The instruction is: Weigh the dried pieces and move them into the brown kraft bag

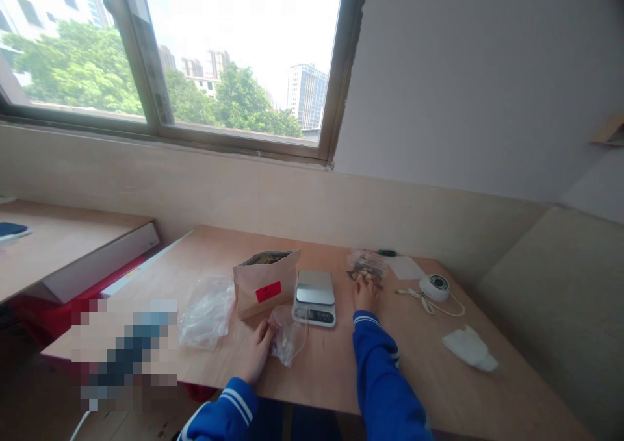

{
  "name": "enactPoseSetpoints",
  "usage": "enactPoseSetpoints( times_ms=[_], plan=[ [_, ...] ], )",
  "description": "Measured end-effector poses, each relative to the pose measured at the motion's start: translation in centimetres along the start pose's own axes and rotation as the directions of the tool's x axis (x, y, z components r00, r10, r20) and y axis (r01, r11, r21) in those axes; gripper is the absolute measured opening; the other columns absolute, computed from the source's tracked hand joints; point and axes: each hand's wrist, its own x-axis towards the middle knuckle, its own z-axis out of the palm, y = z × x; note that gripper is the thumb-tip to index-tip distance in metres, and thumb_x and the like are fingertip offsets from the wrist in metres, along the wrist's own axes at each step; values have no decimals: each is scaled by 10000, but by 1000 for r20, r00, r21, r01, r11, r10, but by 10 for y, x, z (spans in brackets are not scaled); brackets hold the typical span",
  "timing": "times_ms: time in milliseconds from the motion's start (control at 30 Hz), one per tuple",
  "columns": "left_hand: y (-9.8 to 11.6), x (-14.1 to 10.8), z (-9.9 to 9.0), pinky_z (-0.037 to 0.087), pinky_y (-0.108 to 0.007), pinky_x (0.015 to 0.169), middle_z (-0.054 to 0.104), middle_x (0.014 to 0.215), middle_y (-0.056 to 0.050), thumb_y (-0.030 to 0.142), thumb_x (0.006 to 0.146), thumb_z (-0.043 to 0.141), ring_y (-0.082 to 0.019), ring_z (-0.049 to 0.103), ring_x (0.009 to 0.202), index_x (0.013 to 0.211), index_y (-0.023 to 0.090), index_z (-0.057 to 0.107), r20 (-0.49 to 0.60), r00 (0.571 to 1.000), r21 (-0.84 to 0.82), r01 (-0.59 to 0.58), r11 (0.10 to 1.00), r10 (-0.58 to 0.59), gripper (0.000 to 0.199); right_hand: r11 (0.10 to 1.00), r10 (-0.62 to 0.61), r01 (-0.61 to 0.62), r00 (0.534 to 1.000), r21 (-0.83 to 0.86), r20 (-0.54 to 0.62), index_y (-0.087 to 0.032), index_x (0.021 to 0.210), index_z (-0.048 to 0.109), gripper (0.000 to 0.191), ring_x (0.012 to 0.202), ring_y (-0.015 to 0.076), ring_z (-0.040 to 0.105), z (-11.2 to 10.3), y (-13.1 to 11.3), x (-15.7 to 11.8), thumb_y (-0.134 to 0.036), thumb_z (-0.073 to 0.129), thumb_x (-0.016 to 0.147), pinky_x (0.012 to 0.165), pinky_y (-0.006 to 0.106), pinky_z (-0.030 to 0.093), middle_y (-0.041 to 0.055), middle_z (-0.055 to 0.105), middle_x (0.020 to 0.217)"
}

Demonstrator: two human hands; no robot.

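Note:
My left hand (262,342) is closed on the edge of a clear zip bag (288,342), which lies in front of the kitchen scale (314,291) and partly overlaps its lower corner. Behind that hand stands a brown paper pouch (263,288) with a red label, its top gaping and brownish contents just visible inside. To the right of the scale, my right hand (366,296) reaches forward. Its fingers are stretched over clear bags of brownish pieces (370,273), touching the near ones. What these pieces are is too small to tell.
More clear plastic bags (207,311) lie left of the pouch. On the right are a white dome camera (433,288) with its cable, a crumpled white bag (470,348), white paper (405,267) and a green-handled tool (387,252). A wall and window border the wooden table (322,382).

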Motion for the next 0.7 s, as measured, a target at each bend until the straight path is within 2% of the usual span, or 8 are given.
enactPoseSetpoints(
  times_ms=[133, 200, 333, 433, 500, 567, 633, 700],
  plan=[
    [-2, 0, -2, 514, -344, 720, 639, 752, -26, 605, 679, 550, -234, 618, 813, 743, 215, 588, 8, 1000, -32, 5, 999, -5, 398, 1000, -23, 23, 1000, 6, -15, -135, 901, 660, 281, 943, 261, 537, 0, 1, -6, -220, 400, 838, 821, 359, 357, 139, 623, 970],
    [-3, 1, -3, 509, -336, 720, 638, 765, -25, 601, 681, 557, -226, 613, 798, 757, 217, 596, 5, 1000, -42, -3, 999, 3, 393, 1000, -23, 23, 1000, 5, -21, -123, 863, 641, 259, 927, 262, 538, -3, 1, -13, -198, 395, 830, 814, 359, 350, 137, 632, 918],
    [-3, -3, -1, 493, -320, 694, 610, 731, -19, 611, 686, 555, -213, 589, 750, 739, 217, 587, 7, 1000, -61, -27, 998, 28, 399, 999, -33, 33, 999, 15, -14, -122, 1009, 594, 264, 973, 258, 523, -11, -1, -31, -184, 411, 828, 823, 351, 326, 132, 644, 982],
    [0, -19, 1, 482, -302, 700, 593, 740, -21, 620, 688, 553, -207, 573, 765, 737, 206, 578, -59, 995, -56, -78, 995, 75, 417, 999, -35, 35, 999, 16, 3, -130, 1123, 548, 323, 1023, 260, 500, -18, 1, -43, -198, 446, 825, 831, 349, 310, 148, 620, 1095],
    [8, -35, -2, 474, -281, 680, 581, 730, -15, 592, 723, 540, -189, 559, 740, 756, 202, 581, -92, 988, -43, -125, 991, 121, 393, 1000, -29, 29, 999, 12, 21, -141, 1113, 551, 311, 1032, 261, 493, -22, 2, -48, -215, 463, 823, 827, 348, 307, 145, 615, 1107],
    [26, -49, -13, 455, -258, 635, 562, 699, -3, 533, 769, 525, -164, 536, 686, 781, 201, 587, -93, 976, -3, -196, 981, 194, 338, 1000, -22, 21, 999, 8, 41, -153, 1025, 578, 240, 1013, 261, 499, -25, 3, -51, -236, 466, 829, 814, 347, 311, 130, 631, 1047],
    [51, -56, -33, 419, -237, 578, 536, 656, 11, 483, 792, 511, -138, 498, 618, 760, 198, 582, -182, 934, 61, -301, 952, 307, 296, 1000, -17, 17, 998, 4, 59, -162, 904, 591, 170, 981, 259, 510, -27, 3, -52, -254, 464, 836, 799, 347, 317, 114, 638, 970],
    [78, -50, -58, 354, -222, 496, 463, 577, 34, 452, 807, 481, -110, 411, 516, 732, 196, 563, -386, 832, 120, -383, 916, 398, 279, 1000, -16, 16, 997, 3, 71, -168, 821, 581, 152, 960, 256, 518, -29, 2, -52, -265, 465, 840, 789, 347, 320, 105, 633, 929]
  ],
)
